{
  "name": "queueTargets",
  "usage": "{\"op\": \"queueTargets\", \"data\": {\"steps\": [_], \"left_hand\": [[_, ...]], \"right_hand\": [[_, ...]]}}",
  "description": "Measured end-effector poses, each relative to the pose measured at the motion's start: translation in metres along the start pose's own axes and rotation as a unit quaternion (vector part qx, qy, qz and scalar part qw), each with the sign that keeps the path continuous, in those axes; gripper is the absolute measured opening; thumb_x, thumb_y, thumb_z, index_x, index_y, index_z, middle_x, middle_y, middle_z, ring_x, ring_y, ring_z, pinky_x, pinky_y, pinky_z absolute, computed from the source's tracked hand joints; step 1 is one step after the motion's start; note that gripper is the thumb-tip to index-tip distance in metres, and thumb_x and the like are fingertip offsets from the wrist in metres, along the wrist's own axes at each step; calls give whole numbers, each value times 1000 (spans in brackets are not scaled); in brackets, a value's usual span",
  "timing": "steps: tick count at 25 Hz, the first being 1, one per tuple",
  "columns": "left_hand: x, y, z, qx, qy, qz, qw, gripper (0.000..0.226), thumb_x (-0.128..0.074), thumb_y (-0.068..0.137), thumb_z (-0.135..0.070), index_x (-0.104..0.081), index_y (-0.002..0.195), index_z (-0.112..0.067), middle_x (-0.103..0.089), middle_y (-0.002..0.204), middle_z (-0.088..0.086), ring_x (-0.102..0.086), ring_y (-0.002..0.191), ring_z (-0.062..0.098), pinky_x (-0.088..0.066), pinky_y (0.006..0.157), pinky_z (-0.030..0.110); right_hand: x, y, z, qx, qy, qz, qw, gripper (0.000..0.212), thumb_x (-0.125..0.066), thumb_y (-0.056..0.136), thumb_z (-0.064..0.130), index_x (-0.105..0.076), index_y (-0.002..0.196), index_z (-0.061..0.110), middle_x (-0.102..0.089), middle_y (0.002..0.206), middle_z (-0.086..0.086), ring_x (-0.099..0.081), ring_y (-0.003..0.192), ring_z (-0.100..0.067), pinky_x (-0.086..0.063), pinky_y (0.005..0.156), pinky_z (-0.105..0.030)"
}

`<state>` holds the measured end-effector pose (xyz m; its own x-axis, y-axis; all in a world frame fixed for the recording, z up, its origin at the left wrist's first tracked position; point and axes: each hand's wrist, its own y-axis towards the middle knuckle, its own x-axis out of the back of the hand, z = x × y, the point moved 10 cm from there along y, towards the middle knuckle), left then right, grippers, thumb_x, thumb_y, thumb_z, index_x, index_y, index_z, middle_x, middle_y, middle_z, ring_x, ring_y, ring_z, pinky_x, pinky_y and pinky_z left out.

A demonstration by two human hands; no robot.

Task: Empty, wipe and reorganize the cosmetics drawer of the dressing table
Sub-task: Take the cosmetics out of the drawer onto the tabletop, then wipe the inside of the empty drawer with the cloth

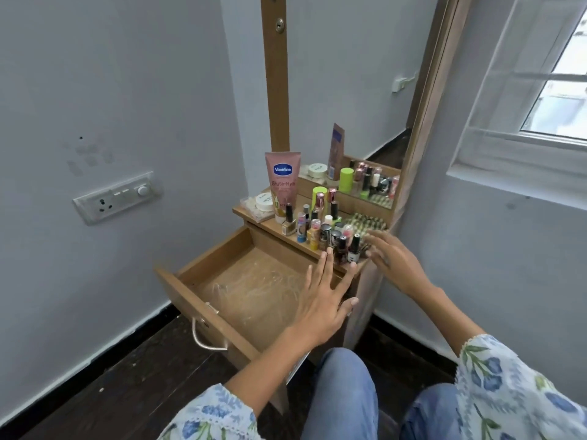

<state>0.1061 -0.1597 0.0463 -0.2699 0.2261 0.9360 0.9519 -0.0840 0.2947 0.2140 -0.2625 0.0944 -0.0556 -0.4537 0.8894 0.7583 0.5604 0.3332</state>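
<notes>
The wooden drawer (197,281) of the dressing table stands pulled out, with nothing in it but wipe streaks on its bottom. On the tabletop (270,225) stand several nail polish bottles (320,231), a pink Vaseline tube (283,185), a white jar (264,201) and a green-capped bottle (318,196). A checked cloth (365,224) lies at the right end. My left hand (320,296) hovers over the drawer's right side with straight spread fingers, holding nothing. My right hand (390,262) is open just right of the bottles, near the cloth, slightly blurred.
A tall mirror (349,90) behind the tabletop reflects the bottles. A switch and socket panel (117,196) sits on the left wall. A window (552,90) is at the upper right. The drawer's metal handle (203,335) sticks out over the dark floor. My knees in jeans are below.
</notes>
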Motion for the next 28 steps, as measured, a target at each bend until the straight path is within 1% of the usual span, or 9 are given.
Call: {"op": "queueTargets", "data": {"steps": [3, 5, 7, 12, 15, 18, 21, 26, 28], "left_hand": [[-10, 10, -4, 30, -4, 23, 999, 61, -21, 99, -52, 13, 147, -38, 31, 151, 13, 33, 139, 26, 11, 115, 46], [-15, 15, -4, 49, 2, 31, 998, 61, -21, 98, -53, 11, 147, -36, 30, 151, 15, 33, 138, 28, 11, 115, 46], [-19, 19, -4, 66, 8, 34, 997, 62, -20, 98, -55, 11, 148, -35, 29, 151, 16, 33, 137, 30, 13, 114, 45], [-19, 26, -6, 80, 17, 20, 996, 63, -19, 97, -56, 13, 148, -35, 31, 149, 18, 37, 134, 32, 23, 107, 42], [-19, 25, -8, 82, 7, 14, 996, 62, -16, 96, -58, 11, 148, -36, 32, 148, 18, 38, 133, 32, 23, 107, 42], [-19, 24, -8, 89, 1, 14, 996, 64, -6, 91, -61, 13, 147, -37, 34, 147, 17, 38, 133, 32, 23, 106, 42], [-19, 23, -9, 94, -6, 13, 995, 65, -3, 90, -62, 14, 147, -37, 35, 148, 16, 37, 135, 31, 24, 106, 41], [-20, 22, -9, 87, -30, 5, 996, 62, -13, 95, -60, 15, 146, -40, 37, 147, 12, 39, 135, 26, 21, 109, 38], [-22, 20, -8, 89, -37, 6, 995, 62, -18, 96, -57, 14, 146, -39, 37, 147, 11, 39, 135, 25, 18, 110, 38]], "right_hand": [[-26, 19, -2, 41, -16, 113, 993, 45, -48, 100, 23, -40, 143, 13, -27, 156, -5, -23, 145, -21, -21, 117, -36], [-29, 25, -5, 42, -24, 132, 990, 45, -49, 99, 27, -43, 142, 15, -31, 155, -2, -27, 143, -19, -22, 115, -33], [-22, 27, -9, 36, -32, 100, 994, 41, -52, 97, 29, -51, 137, 18, -43, 148, 0, -39, 137, -19, -32, 108, -31], [-13, 27, -11, -4, -41, 23, 999, 32, -54, 96, 24, -56, 127, 16, -61, 128, -3, -58, 115, -25, -51, 87, -41], [-14, 29, -12, -22, -49, 2, 999, 22, -52, 96, 21, -56, 114, 10, -65, 111, -8, -61, 101, -30, -52, 75, -41], [-8, 36, -18, -55, -12, -41, 998, 15, -51, 96, 22, -55, 98, 7, -67, 92, -11, -62, 83, -33, -44, 63, -36], [1, 40, -24, -82, 58, -92, 991, 16, -55, 95, 19, -60, 99, 5, -70, 87, -12, -62, 80, -34, -38, 61, -32], [24, 34, -36, -121, 136, -153, 971, 15, -60, 93, 12, -65, 104, 3, -72, 92, -12, -64, 84, -31, -49, 72, -39], [39, 28, -37, -129, 158, -183, 962, 15, -60, 92, 10, -65, 105, 3, -72, 90, -11, -65, 82, -27, -51, 72, -37]]}}
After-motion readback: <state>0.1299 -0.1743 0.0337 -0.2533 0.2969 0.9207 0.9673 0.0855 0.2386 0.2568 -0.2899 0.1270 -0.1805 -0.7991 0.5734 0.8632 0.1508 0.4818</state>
